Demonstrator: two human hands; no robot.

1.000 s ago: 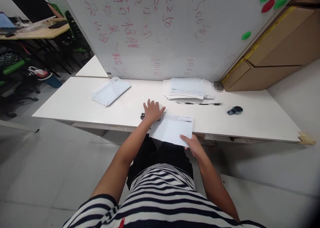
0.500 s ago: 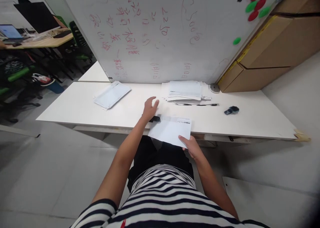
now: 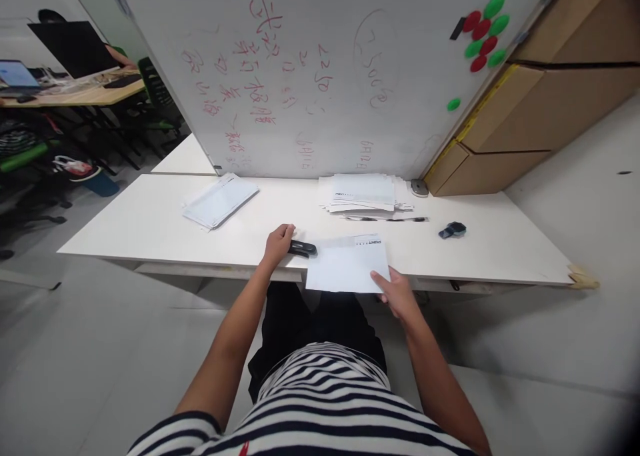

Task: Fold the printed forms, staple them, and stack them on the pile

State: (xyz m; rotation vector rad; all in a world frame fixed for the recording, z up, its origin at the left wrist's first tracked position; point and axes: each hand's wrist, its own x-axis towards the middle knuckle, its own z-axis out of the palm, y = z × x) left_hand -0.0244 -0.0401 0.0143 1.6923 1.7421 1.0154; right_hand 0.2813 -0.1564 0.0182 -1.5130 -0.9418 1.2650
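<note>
My left hand [image 3: 279,245] is wrapped around the rear of a black stapler [image 3: 303,248] near the front edge of the desk. The stapler's front end reaches the left edge of a white printed sheet [image 3: 345,266]. Whether there are more sheets beneath it I cannot tell. My right hand [image 3: 397,292] pinches that paper at its lower right corner, thumb on top, where it overhangs the desk edge. Behind it lies a messy stack of papers [image 3: 364,191], and farther left a slanted paper pile [image 3: 221,201].
A whiteboard [image 3: 280,129] with red writing stands along the back of the white desk [image 3: 120,223]. A pen [image 3: 407,219], a grey mouse [image 3: 419,188] and a dark wristwatch [image 3: 453,230] lie to the right. Cardboard boxes [image 3: 530,109] are stacked at the back right.
My left hand was open with fingers spread above the stapler; it has come down and closed on it. The paper in my right hand has shifted slightly right and straightened.
</note>
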